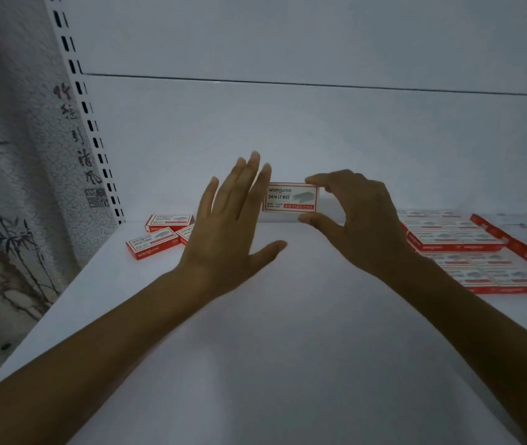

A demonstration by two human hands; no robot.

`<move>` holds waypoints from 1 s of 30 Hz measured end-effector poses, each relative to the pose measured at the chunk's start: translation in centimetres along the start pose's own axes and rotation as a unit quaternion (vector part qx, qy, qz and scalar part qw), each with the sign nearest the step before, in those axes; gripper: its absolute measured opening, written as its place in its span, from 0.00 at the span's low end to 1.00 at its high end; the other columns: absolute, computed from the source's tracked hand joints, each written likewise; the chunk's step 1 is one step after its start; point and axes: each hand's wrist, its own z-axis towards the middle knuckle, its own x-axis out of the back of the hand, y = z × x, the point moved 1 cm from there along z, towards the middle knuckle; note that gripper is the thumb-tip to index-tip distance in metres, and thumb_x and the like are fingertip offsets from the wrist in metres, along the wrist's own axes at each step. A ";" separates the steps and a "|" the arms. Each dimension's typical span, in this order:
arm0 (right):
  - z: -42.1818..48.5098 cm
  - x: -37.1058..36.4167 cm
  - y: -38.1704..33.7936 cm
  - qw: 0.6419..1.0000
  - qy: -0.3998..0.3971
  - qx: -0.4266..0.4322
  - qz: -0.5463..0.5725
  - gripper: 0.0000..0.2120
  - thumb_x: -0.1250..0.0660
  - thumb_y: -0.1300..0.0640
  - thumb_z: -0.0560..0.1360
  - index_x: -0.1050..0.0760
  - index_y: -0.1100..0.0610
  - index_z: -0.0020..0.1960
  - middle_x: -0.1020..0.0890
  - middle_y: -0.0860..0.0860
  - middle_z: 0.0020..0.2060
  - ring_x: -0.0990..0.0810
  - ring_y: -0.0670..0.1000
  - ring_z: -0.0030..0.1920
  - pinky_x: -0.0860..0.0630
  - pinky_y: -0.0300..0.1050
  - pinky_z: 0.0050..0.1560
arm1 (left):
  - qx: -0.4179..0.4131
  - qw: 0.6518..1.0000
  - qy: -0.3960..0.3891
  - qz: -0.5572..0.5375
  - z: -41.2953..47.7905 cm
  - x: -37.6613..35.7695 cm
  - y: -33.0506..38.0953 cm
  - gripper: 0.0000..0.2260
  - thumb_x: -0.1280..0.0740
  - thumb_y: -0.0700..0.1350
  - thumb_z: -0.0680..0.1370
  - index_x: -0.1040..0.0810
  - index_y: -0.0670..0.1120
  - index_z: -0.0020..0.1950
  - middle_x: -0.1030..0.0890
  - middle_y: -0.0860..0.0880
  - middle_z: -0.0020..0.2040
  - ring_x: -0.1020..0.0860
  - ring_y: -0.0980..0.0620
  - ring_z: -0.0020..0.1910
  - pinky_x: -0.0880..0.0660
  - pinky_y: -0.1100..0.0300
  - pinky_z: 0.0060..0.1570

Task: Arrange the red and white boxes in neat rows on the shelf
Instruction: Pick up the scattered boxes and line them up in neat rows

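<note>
My right hand (357, 220) pinches a small red and white staple box (291, 197) between thumb and forefinger, holding it upright above the white shelf (288, 332) with its printed face toward me. My left hand (230, 226) is just left of that box, fingers straight and spread, holding nothing. Three loose boxes (156, 242) lie scattered at the shelf's back left, partly hidden behind my left hand. On the right, several boxes lie flat in tidy rows (468, 252), partly stacked.
A slotted white upright (95, 136) marks the shelf's left end, with a curtain printed with bamboo and calligraphy (14, 187) beyond it. The white back panel (320, 130) rises behind the shelf. A long red carton edge (519, 245) lies at the far right.
</note>
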 end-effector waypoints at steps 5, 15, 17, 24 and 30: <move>-1.2 3.9 2.3 0.999 0.008 0.014 -0.037 0.23 0.34 0.43 0.68 0.25 0.57 0.57 0.19 0.54 0.53 0.22 0.55 0.51 0.36 0.46 0.56 | -0.037 0.999 0.009 -0.010 2.3 0.7 4.7 0.41 0.40 0.67 0.71 0.50 0.48 0.76 0.49 0.46 0.77 0.52 0.47 0.76 0.53 0.45 0.71; -7.6 11.6 11.3 0.997 -0.019 -0.067 -0.024 0.25 0.39 0.42 0.71 0.27 0.55 0.62 0.20 0.51 0.57 0.23 0.52 0.55 0.41 0.44 0.58 | -0.079 0.995 -0.014 -0.061 4.3 -3.2 18.2 0.39 0.43 0.65 0.73 0.48 0.45 0.76 0.46 0.45 0.77 0.49 0.46 0.76 0.46 0.42 0.71; -9.1 12.7 13.1 0.997 -0.021 -0.071 -0.017 0.24 0.38 0.43 0.71 0.27 0.54 0.62 0.20 0.50 0.57 0.23 0.52 0.55 0.40 0.45 0.59 | -0.067 0.995 -0.026 -0.074 4.5 -4.3 20.4 0.39 0.44 0.66 0.73 0.49 0.44 0.76 0.46 0.45 0.77 0.49 0.47 0.76 0.46 0.41 0.71; -12.0 14.5 18.0 0.996 -0.041 -0.075 0.002 0.23 0.33 0.45 0.72 0.29 0.52 0.65 0.21 0.49 0.57 0.25 0.51 0.56 0.38 0.48 0.61 | 0.033 0.991 -0.047 -0.118 4.7 -7.0 24.5 0.45 0.34 0.65 0.70 0.57 0.51 0.76 0.58 0.57 0.74 0.58 0.60 0.72 0.55 0.56 0.71; -12.3 12.6 20.4 0.991 -0.079 -0.093 0.056 0.23 0.34 0.42 0.72 0.28 0.51 0.63 0.22 0.49 0.59 0.26 0.51 0.58 0.37 0.52 0.65 | 0.038 0.992 -0.081 -0.092 2.8 -8.3 24.7 0.42 0.45 0.69 0.70 0.59 0.51 0.75 0.57 0.55 0.74 0.56 0.56 0.74 0.51 0.49 0.73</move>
